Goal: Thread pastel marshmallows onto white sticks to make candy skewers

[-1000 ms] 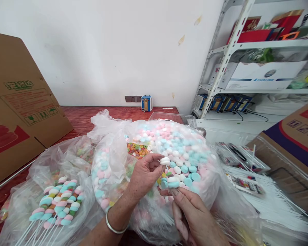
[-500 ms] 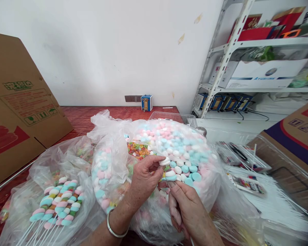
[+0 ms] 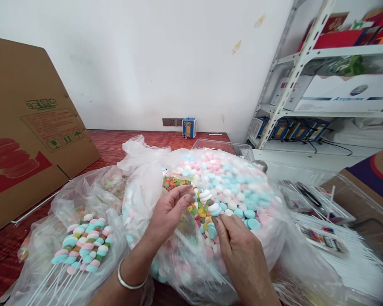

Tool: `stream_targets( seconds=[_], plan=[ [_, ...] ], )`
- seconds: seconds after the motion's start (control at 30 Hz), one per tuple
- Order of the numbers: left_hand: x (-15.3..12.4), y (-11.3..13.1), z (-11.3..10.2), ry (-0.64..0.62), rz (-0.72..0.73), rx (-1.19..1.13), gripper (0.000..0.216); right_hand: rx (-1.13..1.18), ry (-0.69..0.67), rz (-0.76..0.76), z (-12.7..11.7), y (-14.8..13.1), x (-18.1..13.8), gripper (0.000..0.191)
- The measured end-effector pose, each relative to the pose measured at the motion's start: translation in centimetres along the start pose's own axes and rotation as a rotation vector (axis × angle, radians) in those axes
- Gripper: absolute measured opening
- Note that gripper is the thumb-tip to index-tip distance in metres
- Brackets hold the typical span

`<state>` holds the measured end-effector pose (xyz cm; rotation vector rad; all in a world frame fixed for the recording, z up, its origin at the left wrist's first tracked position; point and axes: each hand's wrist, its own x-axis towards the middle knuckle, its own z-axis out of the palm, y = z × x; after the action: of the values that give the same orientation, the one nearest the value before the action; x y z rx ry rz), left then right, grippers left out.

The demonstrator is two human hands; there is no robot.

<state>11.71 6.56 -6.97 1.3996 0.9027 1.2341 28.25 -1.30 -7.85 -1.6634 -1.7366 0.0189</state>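
Note:
My right hand (image 3: 238,242) is closed around the stick of a marshmallow skewer (image 3: 214,209), just under its lowest piece. White and pale blue marshmallows are threaded on it with a dark ring candy between them. To its left, my left hand (image 3: 170,212) is empty, with thumb and fingers apart, over ring gummies (image 3: 201,212) in several colours. Both hands are above a big clear bag of loose marshmallows (image 3: 220,174) in pink, white and blue. Finished-looking marshmallow skewers (image 3: 86,244) lie bundled on plastic at the left, their white sticks toward me.
A cardboard box (image 3: 28,106) stands at the left, another box (image 3: 370,191) at the right. White sticks (image 3: 347,272) lie on the right beside packs of small items (image 3: 325,240). Behind are a small blue device (image 3: 189,127), a clear tray (image 3: 239,148) and a metal shelf (image 3: 293,72).
My left hand has let go of the white marshmallow on top of the skewer and drawn back left, fingers opening. My right hand still grips the stick. The view has shifted slightly left.

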Motion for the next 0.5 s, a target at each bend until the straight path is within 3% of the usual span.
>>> stream_targets(
  seconds=[0.1,0.2,0.3,0.5],
  plan=[
    [-0.6,0.8,1.2,-0.031,-0.221,-0.503,0.039,-0.002,-0.04,-0.092,0.9,-1.4,-0.4,0.037],
    [-1.1,1.4,2.5,0.055,-0.255,-0.762,0.026,-0.06,-0.032,-0.123,1.8,-2.0,-1.3,0.034],
    [-1.2,1.7,3.3,0.154,-0.223,-0.841,0.017,-0.115,-0.009,-0.119,2.5,-1.4,-2.6,0.031],
    [-2.4,0.7,5.4,0.149,-0.245,-0.816,0.025,-0.185,-0.054,-0.057,3.3,-0.6,-4.1,0.03]
  ],
)
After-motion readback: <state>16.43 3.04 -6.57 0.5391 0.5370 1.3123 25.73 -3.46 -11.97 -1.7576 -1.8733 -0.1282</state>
